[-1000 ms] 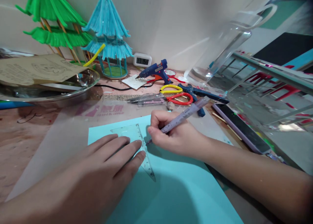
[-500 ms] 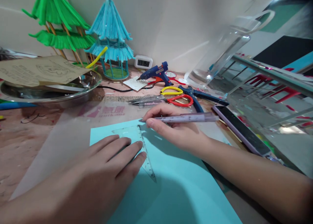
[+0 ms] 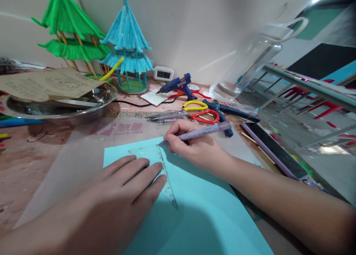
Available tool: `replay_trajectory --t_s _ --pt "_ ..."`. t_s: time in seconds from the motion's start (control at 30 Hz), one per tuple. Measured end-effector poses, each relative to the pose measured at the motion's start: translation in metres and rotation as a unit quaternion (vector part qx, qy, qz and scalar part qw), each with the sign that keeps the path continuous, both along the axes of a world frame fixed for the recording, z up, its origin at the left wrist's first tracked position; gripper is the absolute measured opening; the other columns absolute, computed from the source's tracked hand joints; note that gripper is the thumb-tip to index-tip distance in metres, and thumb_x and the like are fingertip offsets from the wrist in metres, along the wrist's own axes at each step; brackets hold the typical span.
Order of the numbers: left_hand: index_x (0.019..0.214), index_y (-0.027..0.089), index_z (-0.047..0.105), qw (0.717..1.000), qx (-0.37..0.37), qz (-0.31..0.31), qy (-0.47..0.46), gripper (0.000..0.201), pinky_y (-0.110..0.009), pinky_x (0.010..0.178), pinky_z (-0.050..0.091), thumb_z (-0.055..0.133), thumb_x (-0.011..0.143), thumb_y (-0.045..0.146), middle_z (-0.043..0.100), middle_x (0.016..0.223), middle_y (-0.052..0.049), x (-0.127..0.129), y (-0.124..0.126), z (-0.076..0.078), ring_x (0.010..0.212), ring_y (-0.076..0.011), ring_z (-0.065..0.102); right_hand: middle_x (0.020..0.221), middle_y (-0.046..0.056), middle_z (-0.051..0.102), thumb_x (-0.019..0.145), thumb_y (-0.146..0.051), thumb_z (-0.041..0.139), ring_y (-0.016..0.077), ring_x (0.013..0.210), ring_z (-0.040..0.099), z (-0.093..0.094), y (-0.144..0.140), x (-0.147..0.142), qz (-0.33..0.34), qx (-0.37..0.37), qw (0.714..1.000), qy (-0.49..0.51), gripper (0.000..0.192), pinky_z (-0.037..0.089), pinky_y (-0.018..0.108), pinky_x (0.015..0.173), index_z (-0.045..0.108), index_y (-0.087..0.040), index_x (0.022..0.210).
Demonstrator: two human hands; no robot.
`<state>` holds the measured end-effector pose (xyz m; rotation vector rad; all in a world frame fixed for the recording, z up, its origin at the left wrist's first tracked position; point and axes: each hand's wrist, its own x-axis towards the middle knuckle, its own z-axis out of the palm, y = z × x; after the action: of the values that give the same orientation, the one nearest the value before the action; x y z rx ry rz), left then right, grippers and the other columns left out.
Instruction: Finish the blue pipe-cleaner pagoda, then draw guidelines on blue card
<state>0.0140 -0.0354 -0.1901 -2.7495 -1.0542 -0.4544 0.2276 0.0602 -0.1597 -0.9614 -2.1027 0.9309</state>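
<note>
A light blue sheet of paper lies on the table in front of me. On its upper left part rests a clear plastic set square. My left hand lies flat on the set square with its fingers spread, pressing it onto the paper. My right hand grips a purple pencil whose tip touches the paper at the set square's top corner, near the paper's far edge.
Behind the paper lie red and yellow scissors, a blue glue gun, a small clock and a phone. A blue model pagoda and a green one stand at the wall. A metal bowl holds cardboard. A clear jug stands to the right.
My right hand slid the pencil tip up along the set square's right edge, from its middle to the top corner. My left hand stayed pressed on the set square.
</note>
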Motion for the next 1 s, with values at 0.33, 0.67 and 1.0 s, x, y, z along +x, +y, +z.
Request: replay_trajectory --t_s 0.33,0.67,1.0 --pt "0.126 0.025 0.063 0.999 -0.005 -0.019 0.030 0.038 -0.044 0.099 0.039 0.058 0.089 0.034 0.065 0.132 0.000 0.0003 0.0007 0.0065 0.116 -0.0273 0.057 0.068 -0.003 0.058 0.087 -0.018 0.056 0.0095 0.061 0.051 0.0015 -0.0004 0.0002 -0.001 -0.013 1.000 -0.015 0.008 0.038 0.021 0.054 0.058 -0.017 0.079" --pt "0.123 0.025 0.064 1.000 0.011 -0.016 0.022 0.034 -0.041 0.097 0.040 0.056 0.091 0.034 0.068 0.128 0.001 0.0019 0.0020 0.0077 0.111 -0.0253 0.059 0.067 -0.004 0.057 0.086 -0.017 0.056 0.0090 0.059 0.049 0.0012 0.0000 -0.0006 0.004 -0.012 1.000 -0.008 0.008 0.037 0.021 0.053 0.057 -0.017 0.077" --pt "0.122 0.026 0.063 0.998 0.059 -0.021 0.019 0.031 -0.037 0.096 0.036 0.052 0.095 0.035 0.067 0.125 0.000 0.0022 0.0066 0.0034 0.111 -0.0226 0.054 0.066 -0.004 0.056 0.086 -0.018 0.056 0.0087 0.058 0.049 0.0019 -0.0010 0.0003 0.000 -0.022 1.000 0.000 0.010 0.036 0.020 0.051 0.056 -0.018 0.076"
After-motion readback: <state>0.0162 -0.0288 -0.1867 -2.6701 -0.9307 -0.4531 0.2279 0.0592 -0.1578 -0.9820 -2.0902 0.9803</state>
